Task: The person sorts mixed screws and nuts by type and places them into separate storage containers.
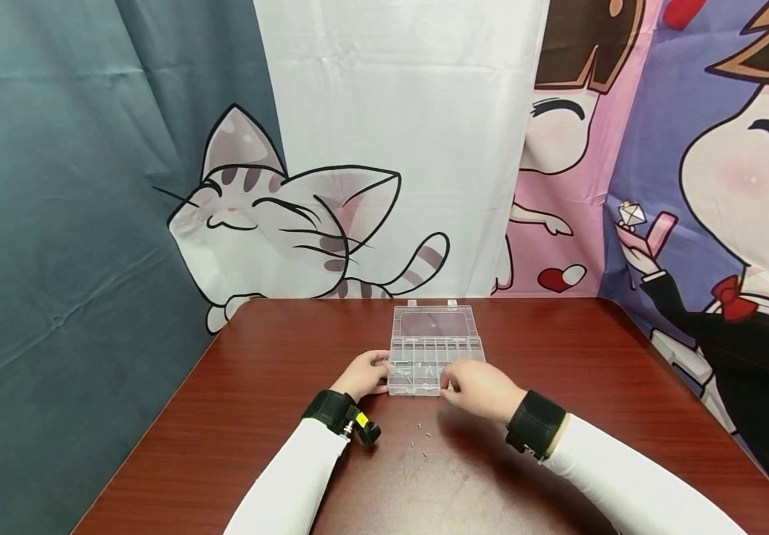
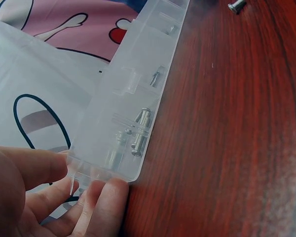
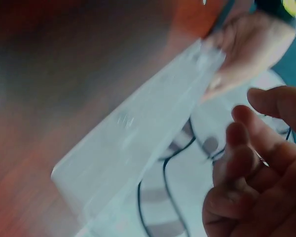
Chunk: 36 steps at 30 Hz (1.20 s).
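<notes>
A clear plastic compartment box point(image 1: 396, 388) stands on the table with its lid point(image 1: 433, 324) folded back. My left hand point(image 1: 361, 374) holds the box's left end; in the left wrist view its thumb and fingers point(image 2: 111, 200) are curled around the corner. Several metal screws point(image 2: 142, 131) show through the box's front wall. Over the box's right front part is my right hand point(image 1: 483, 390), and it overlaps some compartments in the head view. The right wrist view is blurred; there the right thumb and loosely bent fingers point(image 3: 239, 160) are apart, with nothing visible between them.
Several small screws point(image 1: 425, 454) lie loose on the red-brown wooden table point(image 1: 257, 446), in front of the box. One screw point(image 2: 237, 6) shows at the top of the left wrist view. Behind the table's back edge hangs a cartoon-printed cloth point(image 1: 391, 96).
</notes>
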Each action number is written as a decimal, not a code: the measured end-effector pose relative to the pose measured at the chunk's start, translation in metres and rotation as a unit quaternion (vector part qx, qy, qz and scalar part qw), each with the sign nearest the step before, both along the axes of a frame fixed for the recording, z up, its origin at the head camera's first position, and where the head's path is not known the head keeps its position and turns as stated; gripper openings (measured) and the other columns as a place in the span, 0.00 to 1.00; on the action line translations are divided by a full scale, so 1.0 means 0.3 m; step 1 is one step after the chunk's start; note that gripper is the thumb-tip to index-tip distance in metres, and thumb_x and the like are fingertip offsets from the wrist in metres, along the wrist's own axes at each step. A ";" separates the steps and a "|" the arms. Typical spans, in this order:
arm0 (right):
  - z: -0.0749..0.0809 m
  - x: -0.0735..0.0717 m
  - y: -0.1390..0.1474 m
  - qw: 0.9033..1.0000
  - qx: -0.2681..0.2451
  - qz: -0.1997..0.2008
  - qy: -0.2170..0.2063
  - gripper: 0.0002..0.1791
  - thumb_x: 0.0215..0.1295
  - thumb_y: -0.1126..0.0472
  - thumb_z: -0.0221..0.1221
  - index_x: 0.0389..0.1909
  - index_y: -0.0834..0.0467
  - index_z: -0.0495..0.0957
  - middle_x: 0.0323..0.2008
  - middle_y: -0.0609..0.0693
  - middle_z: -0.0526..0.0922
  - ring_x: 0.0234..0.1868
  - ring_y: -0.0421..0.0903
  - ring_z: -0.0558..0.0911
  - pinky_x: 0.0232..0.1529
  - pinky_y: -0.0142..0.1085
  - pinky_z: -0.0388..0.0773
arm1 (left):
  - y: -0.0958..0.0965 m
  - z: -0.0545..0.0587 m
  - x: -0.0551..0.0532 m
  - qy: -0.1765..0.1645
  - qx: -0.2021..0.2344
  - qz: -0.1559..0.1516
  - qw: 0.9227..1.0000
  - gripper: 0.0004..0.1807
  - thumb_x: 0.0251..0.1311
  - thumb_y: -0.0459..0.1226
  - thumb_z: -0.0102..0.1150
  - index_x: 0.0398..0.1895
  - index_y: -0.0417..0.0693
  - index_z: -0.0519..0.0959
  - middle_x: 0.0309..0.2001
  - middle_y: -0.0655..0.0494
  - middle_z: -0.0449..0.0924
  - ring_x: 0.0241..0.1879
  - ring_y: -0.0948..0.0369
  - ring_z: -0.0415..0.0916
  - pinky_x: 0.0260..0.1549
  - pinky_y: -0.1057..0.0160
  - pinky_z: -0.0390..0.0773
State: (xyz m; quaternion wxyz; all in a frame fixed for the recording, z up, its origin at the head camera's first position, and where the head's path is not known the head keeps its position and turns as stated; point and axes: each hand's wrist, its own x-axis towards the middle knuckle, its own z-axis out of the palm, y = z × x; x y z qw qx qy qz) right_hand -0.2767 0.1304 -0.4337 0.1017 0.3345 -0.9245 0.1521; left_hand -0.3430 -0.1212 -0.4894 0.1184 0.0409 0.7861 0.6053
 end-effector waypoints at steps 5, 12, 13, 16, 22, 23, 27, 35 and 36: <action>-0.028 0.054 -0.047 0.997 0.047 0.060 -0.032 0.06 0.59 0.58 0.67 0.25 0.48 0.81 0.22 0.35 0.75 0.23 0.32 0.71 0.25 0.29 0.71 | 0.001 0.001 0.006 -0.008 0.005 0.001 1.000 0.25 0.69 0.30 0.52 0.68 0.35 0.67 0.58 0.40 0.75 0.49 0.53 0.79 0.37 0.59 0.85; -0.053 0.081 -0.096 0.992 0.083 0.084 -0.047 0.11 0.56 0.57 0.70 0.21 0.49 0.77 0.19 0.35 0.73 0.21 0.33 0.69 0.25 0.29 0.70 | 0.000 0.000 0.006 -0.007 0.005 -0.001 1.000 0.25 0.69 0.30 0.52 0.68 0.35 0.67 0.58 0.40 0.75 0.50 0.53 0.79 0.37 0.59 0.85; -0.059 0.080 -0.101 0.991 0.089 0.086 -0.042 0.12 0.56 0.57 0.70 0.20 0.49 0.77 0.19 0.35 0.72 0.22 0.33 0.69 0.25 0.29 0.69 | 0.001 -0.001 0.006 -0.007 0.006 -0.001 1.000 0.25 0.68 0.30 0.52 0.68 0.34 0.67 0.58 0.40 0.75 0.50 0.52 0.78 0.37 0.59 0.85; -0.075 0.074 -0.110 0.991 0.096 0.091 -0.037 0.13 0.56 0.57 0.71 0.20 0.49 0.75 0.19 0.35 0.70 0.21 0.32 0.68 0.25 0.28 0.68 | 0.000 -0.004 0.000 -0.004 0.005 -0.002 1.000 0.25 0.69 0.30 0.52 0.68 0.34 0.67 0.56 0.40 0.76 0.49 0.53 0.79 0.37 0.59 0.85; -0.070 0.078 -0.120 0.990 0.086 0.098 -0.050 0.15 0.57 0.61 0.70 0.20 0.50 0.73 0.19 0.36 0.69 0.21 0.33 0.67 0.24 0.28 0.67 | -0.001 0.008 -0.008 0.005 -0.011 -0.002 1.000 0.24 0.70 0.32 0.53 0.67 0.35 0.69 0.56 0.41 0.77 0.46 0.55 0.79 0.36 0.59 0.85; -0.066 0.080 -0.121 0.990 0.085 0.098 -0.052 0.14 0.57 0.61 0.69 0.20 0.50 0.73 0.19 0.36 0.69 0.21 0.33 0.67 0.25 0.28 0.67 | -0.001 0.010 -0.008 0.006 -0.013 -0.003 1.000 0.24 0.70 0.32 0.53 0.67 0.35 0.69 0.56 0.41 0.77 0.46 0.55 0.79 0.36 0.59 0.85; -0.065 0.082 -0.125 0.990 0.087 0.097 -0.046 0.14 0.57 0.63 0.68 0.19 0.51 0.73 0.18 0.36 0.67 0.20 0.33 0.65 0.24 0.27 0.65 | 0.001 0.014 -0.007 0.006 -0.014 -0.001 1.000 0.24 0.70 0.31 0.53 0.68 0.35 0.68 0.58 0.40 0.76 0.48 0.53 0.79 0.36 0.59 0.85; -0.074 0.085 -0.131 0.990 0.097 0.098 -0.018 0.16 0.49 0.62 0.67 0.14 0.49 0.69 0.15 0.34 0.61 0.17 0.32 0.61 0.19 0.25 0.57 | -0.002 0.005 -0.003 0.001 -0.009 0.005 1.000 0.24 0.69 0.32 0.54 0.67 0.35 0.69 0.58 0.40 0.76 0.46 0.55 0.79 0.35 0.60 0.85; -0.072 0.085 -0.131 0.990 0.096 0.097 -0.022 0.16 0.49 0.62 0.67 0.14 0.49 0.69 0.15 0.34 0.61 0.17 0.33 0.60 0.19 0.25 0.57 | -0.003 0.006 -0.003 0.001 -0.009 0.005 1.000 0.24 0.69 0.32 0.55 0.67 0.35 0.69 0.57 0.40 0.76 0.46 0.55 0.79 0.35 0.60 0.85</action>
